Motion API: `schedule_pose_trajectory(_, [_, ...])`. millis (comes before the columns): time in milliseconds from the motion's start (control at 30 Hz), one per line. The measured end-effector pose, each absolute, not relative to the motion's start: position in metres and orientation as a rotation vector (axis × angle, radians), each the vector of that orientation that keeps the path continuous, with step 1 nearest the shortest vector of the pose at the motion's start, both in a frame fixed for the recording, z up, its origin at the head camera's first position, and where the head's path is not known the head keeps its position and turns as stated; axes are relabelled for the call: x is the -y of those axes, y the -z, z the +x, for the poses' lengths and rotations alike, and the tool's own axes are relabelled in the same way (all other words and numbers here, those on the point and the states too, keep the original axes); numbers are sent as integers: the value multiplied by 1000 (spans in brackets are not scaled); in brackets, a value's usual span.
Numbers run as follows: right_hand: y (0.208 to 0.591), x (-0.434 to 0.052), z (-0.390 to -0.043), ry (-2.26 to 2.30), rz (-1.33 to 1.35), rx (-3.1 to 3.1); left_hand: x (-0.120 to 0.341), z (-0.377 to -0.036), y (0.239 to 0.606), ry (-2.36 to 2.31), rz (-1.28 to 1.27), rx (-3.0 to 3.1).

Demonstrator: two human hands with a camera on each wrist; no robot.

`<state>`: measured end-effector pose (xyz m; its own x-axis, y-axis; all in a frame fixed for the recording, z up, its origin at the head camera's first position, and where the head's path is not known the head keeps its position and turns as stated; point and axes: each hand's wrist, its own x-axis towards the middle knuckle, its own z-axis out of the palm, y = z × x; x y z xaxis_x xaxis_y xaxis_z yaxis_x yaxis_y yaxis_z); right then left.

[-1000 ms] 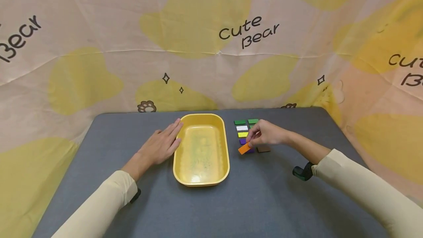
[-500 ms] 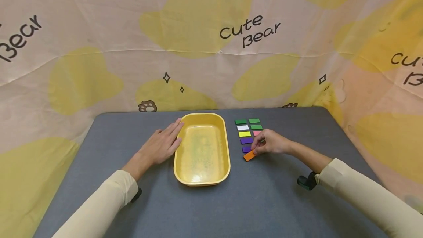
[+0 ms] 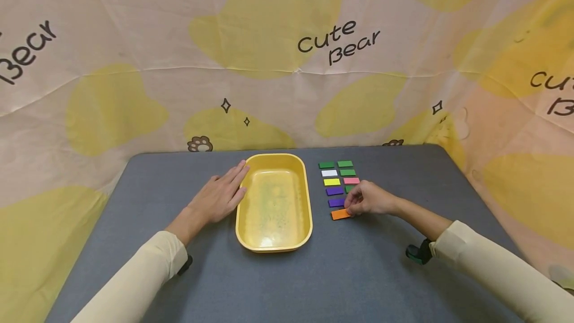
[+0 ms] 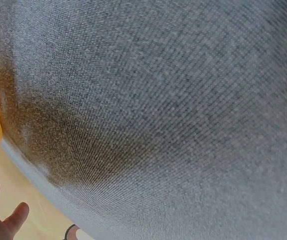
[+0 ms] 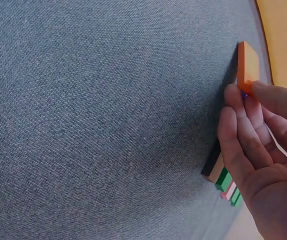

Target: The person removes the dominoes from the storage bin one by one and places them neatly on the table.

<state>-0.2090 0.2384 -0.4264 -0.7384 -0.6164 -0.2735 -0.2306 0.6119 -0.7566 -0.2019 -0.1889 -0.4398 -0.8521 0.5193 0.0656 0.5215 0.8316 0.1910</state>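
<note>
My right hand (image 3: 350, 208) pinches the right end of an orange tile (image 3: 341, 214), which lies flat on the grey table at the near end of the left column of tiles. In the right wrist view the thumb and a finger of the right hand (image 5: 248, 90) meet at the end of the orange tile (image 5: 247, 65). My left hand (image 3: 219, 196) lies flat and open on the table, its fingertips against the left rim of the empty yellow tray (image 3: 273, 156).
Right of the tray, small tiles lie in two columns: green (image 3: 326, 165), white (image 3: 329, 173), yellow (image 3: 332, 182), two purple (image 3: 334, 191), pink (image 3: 351, 180). My right hand covers the near end of the right column. A printed cloth backdrop (image 3: 287, 64) rises behind the table.
My right hand has carried the orange tile toward me and lowered it flat onto the table just below the purple tile. The left hand has not moved.
</note>
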Motion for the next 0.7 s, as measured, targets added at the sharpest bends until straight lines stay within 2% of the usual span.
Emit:
schedule_pose_trajectory(467, [415,-245,-214,982,-671,-2336,188,-202,438,298,-868,2989])
schedule_pose_trajectory(700, [402,-252,-226,841,-663,-2705,193,-204,432,358,-885,2938])
